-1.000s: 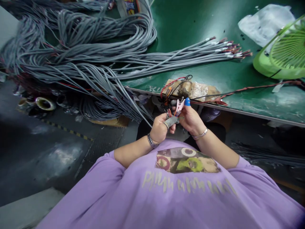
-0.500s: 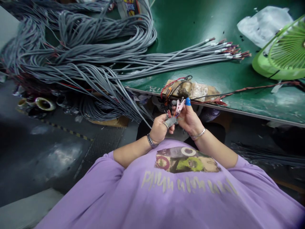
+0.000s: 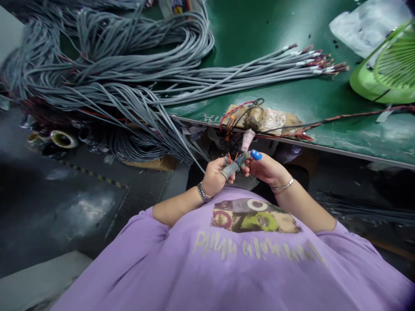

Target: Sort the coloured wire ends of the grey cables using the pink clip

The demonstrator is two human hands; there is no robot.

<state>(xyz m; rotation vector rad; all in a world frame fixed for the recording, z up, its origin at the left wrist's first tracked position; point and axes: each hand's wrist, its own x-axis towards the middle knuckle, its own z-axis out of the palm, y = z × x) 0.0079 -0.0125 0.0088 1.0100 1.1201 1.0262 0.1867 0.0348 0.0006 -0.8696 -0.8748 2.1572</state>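
Note:
My left hand (image 3: 215,176), its thumb wrapped in grey, is closed on the end of a grey cable, with thin coloured wires (image 3: 228,159) fanning out above the fingers. Close beside it, my right hand (image 3: 266,168) pinches at the coloured wires; a blue cover (image 3: 256,154) sits on a fingertip and a grey wrap on another. A pale pink clip (image 3: 248,140) hangs just above my right fingers at the table edge, blurred. It does not appear to be held.
Many grey cables (image 3: 136,65) lie across the green table (image 3: 259,26) and droop over its edge. A brown block (image 3: 272,119) with red and black leads sits at the edge. On the right are a green fan (image 3: 366,84) and a plastic bag (image 3: 359,26).
My right hand has let go of the pink clip and moved down and right, onto the wires. The clip now hangs by the table edge. My left hand has barely moved.

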